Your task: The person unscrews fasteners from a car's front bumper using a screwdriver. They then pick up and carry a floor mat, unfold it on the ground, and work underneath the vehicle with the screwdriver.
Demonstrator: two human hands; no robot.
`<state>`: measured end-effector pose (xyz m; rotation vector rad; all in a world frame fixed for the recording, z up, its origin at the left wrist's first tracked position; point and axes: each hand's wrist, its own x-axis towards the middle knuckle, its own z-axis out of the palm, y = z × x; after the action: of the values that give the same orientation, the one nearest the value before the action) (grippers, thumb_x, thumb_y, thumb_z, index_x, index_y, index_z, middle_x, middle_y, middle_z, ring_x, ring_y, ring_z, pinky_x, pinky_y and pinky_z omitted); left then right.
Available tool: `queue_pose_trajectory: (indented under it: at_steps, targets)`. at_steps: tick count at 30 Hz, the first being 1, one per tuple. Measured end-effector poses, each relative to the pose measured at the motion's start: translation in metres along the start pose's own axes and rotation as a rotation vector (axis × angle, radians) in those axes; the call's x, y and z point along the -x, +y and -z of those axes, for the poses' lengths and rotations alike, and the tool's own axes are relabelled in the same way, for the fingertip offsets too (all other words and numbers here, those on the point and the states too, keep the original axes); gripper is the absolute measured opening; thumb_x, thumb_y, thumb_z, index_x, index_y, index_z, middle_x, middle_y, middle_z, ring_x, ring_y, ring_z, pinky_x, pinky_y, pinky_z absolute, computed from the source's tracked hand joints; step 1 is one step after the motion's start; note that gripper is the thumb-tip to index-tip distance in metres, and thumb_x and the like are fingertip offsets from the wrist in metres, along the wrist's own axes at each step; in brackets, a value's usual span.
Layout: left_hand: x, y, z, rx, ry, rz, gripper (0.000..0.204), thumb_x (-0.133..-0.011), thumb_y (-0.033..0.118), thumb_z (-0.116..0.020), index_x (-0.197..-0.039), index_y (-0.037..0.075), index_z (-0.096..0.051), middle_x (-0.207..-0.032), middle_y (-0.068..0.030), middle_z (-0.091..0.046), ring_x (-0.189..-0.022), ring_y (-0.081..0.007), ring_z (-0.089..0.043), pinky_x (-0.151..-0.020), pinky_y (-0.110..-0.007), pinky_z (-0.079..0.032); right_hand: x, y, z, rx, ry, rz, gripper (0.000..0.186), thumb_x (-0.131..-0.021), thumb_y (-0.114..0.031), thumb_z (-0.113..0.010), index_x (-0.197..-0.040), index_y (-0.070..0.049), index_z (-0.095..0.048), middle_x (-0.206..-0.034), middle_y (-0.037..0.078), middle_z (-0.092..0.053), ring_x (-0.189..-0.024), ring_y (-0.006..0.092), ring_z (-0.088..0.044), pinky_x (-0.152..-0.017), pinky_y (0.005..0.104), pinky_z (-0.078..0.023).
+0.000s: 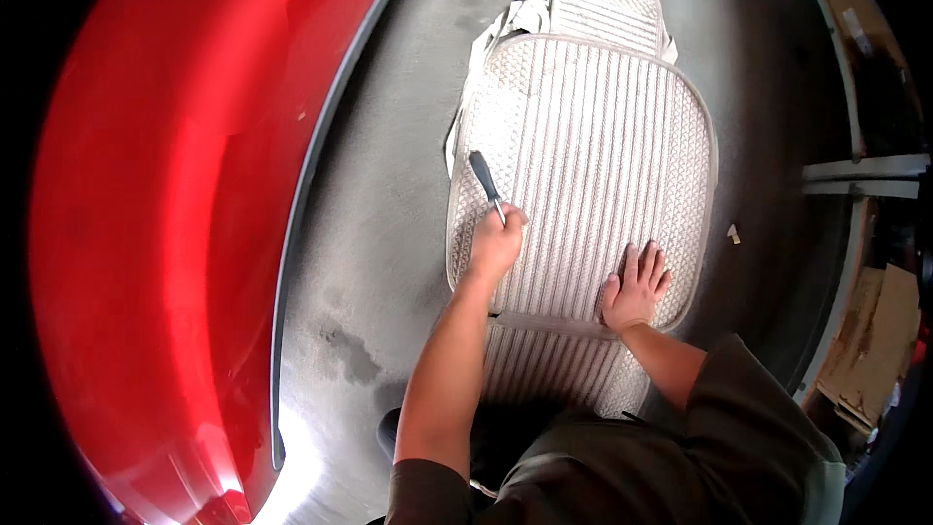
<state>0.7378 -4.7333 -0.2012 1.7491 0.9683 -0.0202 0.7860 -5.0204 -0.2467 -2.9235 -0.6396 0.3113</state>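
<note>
A beige woven car seat cover [593, 165] with a ribbed middle lies spread out on the grey floor. Its smaller headrest section [607, 15] points away from me. My left hand [496, 245] is closed around the metal shank of what looks like a screwdriver [484, 175], over the cover's left side. The dark handle sticks out beyond my fist, pointing away and to the left; the tip is hidden in my hand. Flat on the cover's lower right part rests my right hand [634, 294], fingers spread and holding nothing.
A large glossy red car panel [146, 233] with a dark edge rises along the left. At the right stands a shelf frame [865, 168] with cardboard [870, 340]. A small pale scrap [734, 233] lies on the floor [369, 233] right of the cover.
</note>
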Motion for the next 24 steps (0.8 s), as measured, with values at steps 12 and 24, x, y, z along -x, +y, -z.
queue_pose_trajectory:
  at_steps: [12, 24]
  targets:
    - [-0.07, -0.046, -0.033, -0.691, 0.385, -0.676, 0.015, -0.078, 0.022, -0.066, -0.069, 0.014, -0.058, -0.061, -0.0068, -0.058, -0.049, -0.0273, -0.056, -0.044, -0.04, -0.047, -0.012, 0.026, -0.001, -0.049, 0.017, 0.132, 0.063, -0.101, -0.036, -0.041, -0.153, -0.001, -0.039, -0.164, 0.033, -0.017, -0.151, 0.0536, -0.012, -0.118, 0.0678, -0.002]
    - [-0.08, -0.056, -0.018, -0.622, 0.333, -0.798, 0.01, -0.073, 0.016, -0.068, -0.07, 0.012, -0.059, -0.058, -0.0011, -0.053, -0.046, -0.0185, -0.051, -0.039, -0.032, -0.042, 0.009, -0.136, -0.029, -1.147, -0.436, 0.488, 0.04, -0.096, -0.022, -0.052, -0.13, -0.001, -0.055, -0.147, 0.03, -0.039, -0.143, 0.0466, -0.028, -0.113, 0.0611, -0.017]
